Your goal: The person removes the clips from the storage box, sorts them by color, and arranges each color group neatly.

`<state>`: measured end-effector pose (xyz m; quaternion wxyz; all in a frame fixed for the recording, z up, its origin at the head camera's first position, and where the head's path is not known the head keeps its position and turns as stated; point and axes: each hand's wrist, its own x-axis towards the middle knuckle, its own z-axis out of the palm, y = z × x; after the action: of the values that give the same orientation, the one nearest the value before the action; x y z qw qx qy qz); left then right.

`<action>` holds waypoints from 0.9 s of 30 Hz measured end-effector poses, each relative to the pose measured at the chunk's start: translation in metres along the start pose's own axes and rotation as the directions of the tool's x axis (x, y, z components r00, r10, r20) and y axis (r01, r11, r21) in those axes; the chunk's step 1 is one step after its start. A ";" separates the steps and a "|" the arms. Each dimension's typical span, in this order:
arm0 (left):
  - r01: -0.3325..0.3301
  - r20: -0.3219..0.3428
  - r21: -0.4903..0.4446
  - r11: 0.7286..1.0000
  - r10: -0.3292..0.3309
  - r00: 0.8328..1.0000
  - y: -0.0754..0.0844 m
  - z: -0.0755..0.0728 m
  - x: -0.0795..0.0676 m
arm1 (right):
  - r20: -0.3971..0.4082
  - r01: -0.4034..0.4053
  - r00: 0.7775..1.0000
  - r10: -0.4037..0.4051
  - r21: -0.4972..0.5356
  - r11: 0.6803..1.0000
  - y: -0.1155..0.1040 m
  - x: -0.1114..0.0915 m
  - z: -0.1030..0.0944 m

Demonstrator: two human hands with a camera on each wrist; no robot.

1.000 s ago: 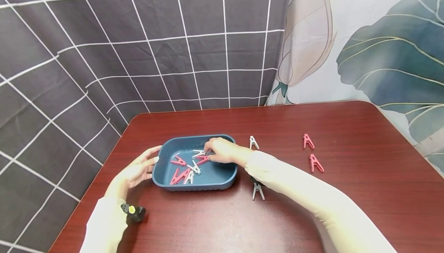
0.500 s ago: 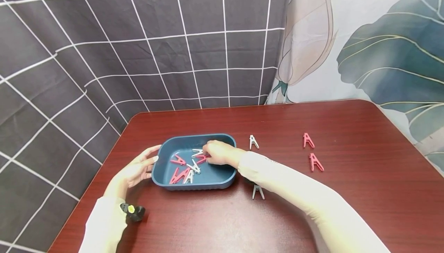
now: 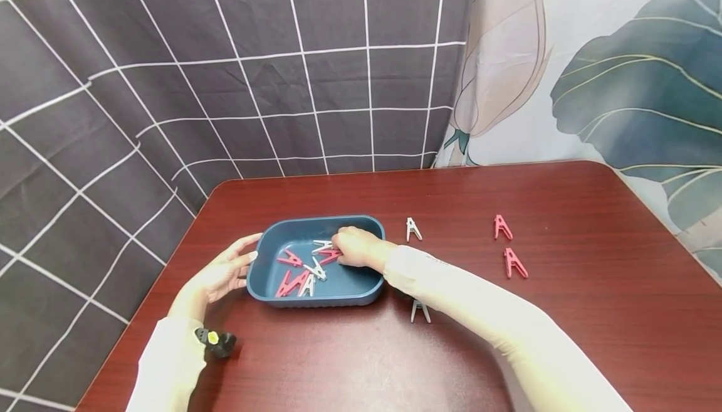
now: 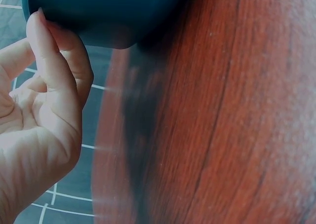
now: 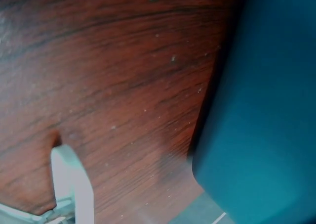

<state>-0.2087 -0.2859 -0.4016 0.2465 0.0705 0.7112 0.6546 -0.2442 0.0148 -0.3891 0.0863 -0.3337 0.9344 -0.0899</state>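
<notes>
Dark-red table [image 3: 316,355]: left hand [image 3: 222,273], fingers relaxed, touches tub [image 3: 355,285]; right hand's [image 3: 356,247] grip cannot be determined. Clips [image 3: 510,259]: presumably light, stiff; pinch handle ends.

Blu bin [image 3: 321,301], pink/wht clips [image 3: 296,262], red tbl [image 3: 316,362], gry wht-grid cloth [image 3: 338,79].

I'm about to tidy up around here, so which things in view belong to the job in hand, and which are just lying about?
Likely part of the job:
blue bin, touched by the left hand
pink clothespins and white clothespins, in the bin and on the table

Apparently just surroundings:
dark grid-patterned cloth
floral-printed cloth
</notes>
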 end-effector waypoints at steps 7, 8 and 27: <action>0.008 -0.007 -0.006 1.000 -0.008 1.000 0.002 0.002 0.001 | 0.006 -0.013 1.000 0.013 -0.007 1.000 0.001 0.002 0.000; 0.010 -0.008 -0.003 1.000 -0.010 1.000 0.002 0.002 0.001 | 0.005 -0.012 1.000 0.012 -0.007 1.000 0.001 0.001 0.000; -0.013 0.021 -0.038 0.999 0.014 1.000 0.000 0.000 0.000 | -0.040 -0.039 0.998 0.053 0.293 0.955 0.000 -0.004 -0.009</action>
<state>-0.2088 -0.2858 -0.4013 0.2510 0.0777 0.6956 0.6687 -0.2434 0.0186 -0.3801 0.1146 -0.2931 0.9202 -0.2328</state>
